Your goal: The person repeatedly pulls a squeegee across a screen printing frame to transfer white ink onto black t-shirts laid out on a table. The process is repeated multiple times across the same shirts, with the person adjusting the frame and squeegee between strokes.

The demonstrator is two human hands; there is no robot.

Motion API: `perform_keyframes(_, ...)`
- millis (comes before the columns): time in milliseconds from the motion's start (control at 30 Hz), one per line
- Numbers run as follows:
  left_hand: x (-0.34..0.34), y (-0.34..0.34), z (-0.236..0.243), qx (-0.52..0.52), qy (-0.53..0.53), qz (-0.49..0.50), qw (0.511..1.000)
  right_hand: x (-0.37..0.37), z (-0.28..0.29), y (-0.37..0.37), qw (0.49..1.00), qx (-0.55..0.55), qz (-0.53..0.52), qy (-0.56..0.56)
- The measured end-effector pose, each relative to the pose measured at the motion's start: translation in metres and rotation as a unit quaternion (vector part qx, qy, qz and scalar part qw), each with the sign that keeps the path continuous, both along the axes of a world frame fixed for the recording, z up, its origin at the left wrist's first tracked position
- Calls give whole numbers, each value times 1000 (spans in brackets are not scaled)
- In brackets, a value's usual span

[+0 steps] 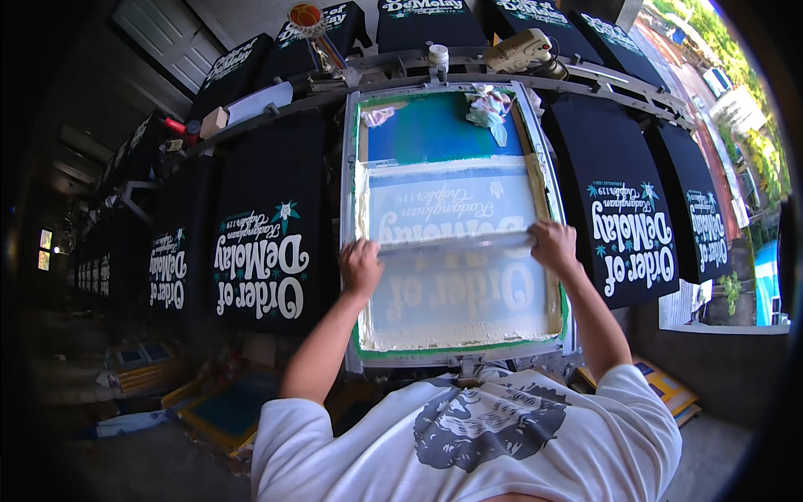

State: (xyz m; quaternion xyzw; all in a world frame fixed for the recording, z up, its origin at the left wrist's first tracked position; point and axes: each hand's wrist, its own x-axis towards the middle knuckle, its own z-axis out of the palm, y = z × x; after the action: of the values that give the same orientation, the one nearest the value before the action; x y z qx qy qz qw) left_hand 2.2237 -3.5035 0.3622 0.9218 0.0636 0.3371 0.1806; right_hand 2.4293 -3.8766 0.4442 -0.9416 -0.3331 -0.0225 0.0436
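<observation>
In front of me lies a screen printing frame (348, 209) with a pale mesh and cream ink smeared along its inner edges. A squeegee (456, 243), slightly blurred, spans the mesh at about its middle. My left hand (361, 268) is closed around the squeegee's left end, close to the frame's left side. At the other end, a little farther up, my right hand (554, 246) grips it near the frame's right side. Pale lettering shows through the mesh above and below the squeegee. Crumpled rags (488, 109) lie on the blue far part of the screen.
Black printed shirts (263, 226) lie on boards to the left, with more shirts (621, 201) at right and along the far side. A white jar (437, 57) and a beige heat gun (520, 52) sit beyond the frame. Stacked screens (226, 406) lie low at left.
</observation>
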Motion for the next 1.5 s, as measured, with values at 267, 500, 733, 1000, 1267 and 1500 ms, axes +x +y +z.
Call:
perform_keyframes(267, -164, -80, 19, -38, 35, -17, 999, -168, 9, -84, 994, 92, 54, -25)
perform_keyframes(500, -194, -89, 15, -53, 36, -54, 996, -203, -4, -102, 985, 146, 63, -61)
perform_keyframes(733, -174, -76, 22, -42, 23, -86, 995, -189, 13, -90, 995, 88, 30, -19)
perform_keyframes(1000, -181, -84, 44, -40, 23, -62, 997, -190, 41, -95, 998, 54, 33, 17)
perform_keyframes(1267, -213, -95, 23, -32, 30, -125, 991, -219, 13, -125, 992, 100, 83, -10)
perform_keyframes(1500, -224, -36, -24, -382, 113, 229, 888, -183, 23, -144, 919, 344, -131, 140)
